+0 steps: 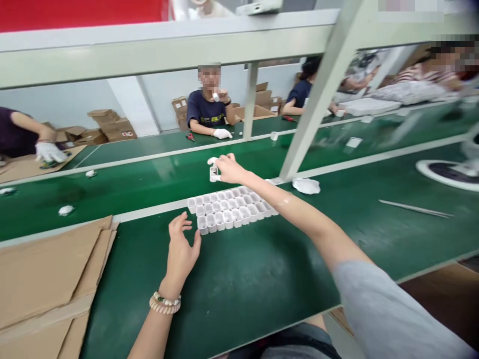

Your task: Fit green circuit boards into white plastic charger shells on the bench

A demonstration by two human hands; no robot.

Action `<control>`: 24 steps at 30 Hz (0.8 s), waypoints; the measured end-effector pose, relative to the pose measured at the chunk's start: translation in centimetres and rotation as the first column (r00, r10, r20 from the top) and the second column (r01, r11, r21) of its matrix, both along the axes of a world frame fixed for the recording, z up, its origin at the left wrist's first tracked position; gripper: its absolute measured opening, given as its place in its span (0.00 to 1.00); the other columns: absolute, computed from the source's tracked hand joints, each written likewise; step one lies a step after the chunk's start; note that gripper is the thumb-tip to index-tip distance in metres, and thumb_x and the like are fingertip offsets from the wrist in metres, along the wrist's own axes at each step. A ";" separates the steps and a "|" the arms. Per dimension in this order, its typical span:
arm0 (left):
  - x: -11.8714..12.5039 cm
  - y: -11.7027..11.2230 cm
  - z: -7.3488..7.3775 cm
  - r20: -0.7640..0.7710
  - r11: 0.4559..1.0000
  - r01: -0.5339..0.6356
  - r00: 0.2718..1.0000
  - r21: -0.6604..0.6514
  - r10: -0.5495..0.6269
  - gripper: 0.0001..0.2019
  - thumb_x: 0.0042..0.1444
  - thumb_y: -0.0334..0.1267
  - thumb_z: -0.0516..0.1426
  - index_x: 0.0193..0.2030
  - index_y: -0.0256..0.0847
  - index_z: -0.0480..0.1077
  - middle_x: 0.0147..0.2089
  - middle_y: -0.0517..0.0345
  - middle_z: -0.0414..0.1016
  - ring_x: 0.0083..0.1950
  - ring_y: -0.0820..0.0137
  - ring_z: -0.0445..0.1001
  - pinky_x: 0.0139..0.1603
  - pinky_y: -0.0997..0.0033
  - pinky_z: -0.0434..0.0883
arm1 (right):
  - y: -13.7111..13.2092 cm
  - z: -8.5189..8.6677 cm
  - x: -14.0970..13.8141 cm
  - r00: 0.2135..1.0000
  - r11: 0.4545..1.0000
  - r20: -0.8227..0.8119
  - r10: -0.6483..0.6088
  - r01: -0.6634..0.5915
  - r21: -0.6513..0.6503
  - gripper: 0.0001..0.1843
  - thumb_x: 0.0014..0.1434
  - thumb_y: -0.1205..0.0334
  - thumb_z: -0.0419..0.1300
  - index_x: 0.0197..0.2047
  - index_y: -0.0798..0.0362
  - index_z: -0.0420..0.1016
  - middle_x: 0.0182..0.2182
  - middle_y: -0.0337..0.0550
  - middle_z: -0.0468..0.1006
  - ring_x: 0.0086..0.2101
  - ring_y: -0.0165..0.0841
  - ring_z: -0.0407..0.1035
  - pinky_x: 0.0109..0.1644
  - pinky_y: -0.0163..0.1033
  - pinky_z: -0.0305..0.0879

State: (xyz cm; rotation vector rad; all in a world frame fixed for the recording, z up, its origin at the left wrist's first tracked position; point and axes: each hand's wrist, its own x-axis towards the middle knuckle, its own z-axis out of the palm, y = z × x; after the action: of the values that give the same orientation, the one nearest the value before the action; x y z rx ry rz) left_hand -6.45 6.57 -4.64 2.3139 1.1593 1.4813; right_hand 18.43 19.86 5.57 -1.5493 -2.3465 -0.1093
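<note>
My right hand reaches out over the conveyor belt, its fingers closed on a small white plastic housing with an opening that faces me. White covers sit on some of its fingertips. Nearer to me, rows of white plastic cups stand side by side on the green worktop, partly hidden by my right forearm. Beside the left end of these rows is my left hand, fingers apart and nothing in it. Whether its thumb touches the nearest cup I cannot tell.
Flattened cardboard covers the worktop's left side. Tweezers, a white pad and a round white stand lie to the right. Small parts ride the green belt. A slanted post rises ahead; co-workers sit opposite.
</note>
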 end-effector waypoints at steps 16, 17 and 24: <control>-0.8 1.0 0.6 -0.032 0.982 -0.093 0.996 -0.165 0.089 0.33 0.56 0.49 0.60 0.65 0.39 0.56 0.53 0.43 0.66 0.45 0.57 0.77 0.46 0.45 0.79 | -5.6 -1.5 12.6 0.994 0.996 -0.110 -0.007 0.017 0.092 0.22 0.64 0.62 0.57 0.60 0.53 0.71 0.56 0.54 0.75 0.57 0.45 0.65 0.60 0.52 0.58; -0.8 0.9 0.8 -0.028 0.978 -0.101 0.995 -0.183 0.098 0.34 0.55 0.50 0.60 0.65 0.38 0.56 0.52 0.43 0.67 0.44 0.56 0.77 0.46 0.45 0.79 | -7.5 -1.9 14.3 0.990 0.987 -0.139 0.010 0.012 0.158 0.18 0.65 0.61 0.56 0.57 0.51 0.74 0.53 0.52 0.77 0.55 0.44 0.67 0.59 0.52 0.59; -0.8 0.8 1.1 -0.054 0.930 -0.187 0.982 -0.315 0.179 0.35 0.51 0.52 0.61 0.62 0.37 0.61 0.48 0.44 0.72 0.43 0.54 0.77 0.46 0.45 0.78 | -14.8 -7.2 25.5 0.867 0.855 -0.352 -0.353 0.451 0.255 0.19 0.60 0.58 0.59 0.53 0.52 0.76 0.54 0.55 0.74 0.55 0.46 0.67 0.60 0.54 0.61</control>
State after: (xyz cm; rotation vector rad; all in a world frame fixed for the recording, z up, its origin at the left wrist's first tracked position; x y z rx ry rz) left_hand -7.22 7.35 -3.56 2.0568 1.5318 1.2103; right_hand 43.88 5.05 -1.66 -1.7260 -1.6445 -0.3297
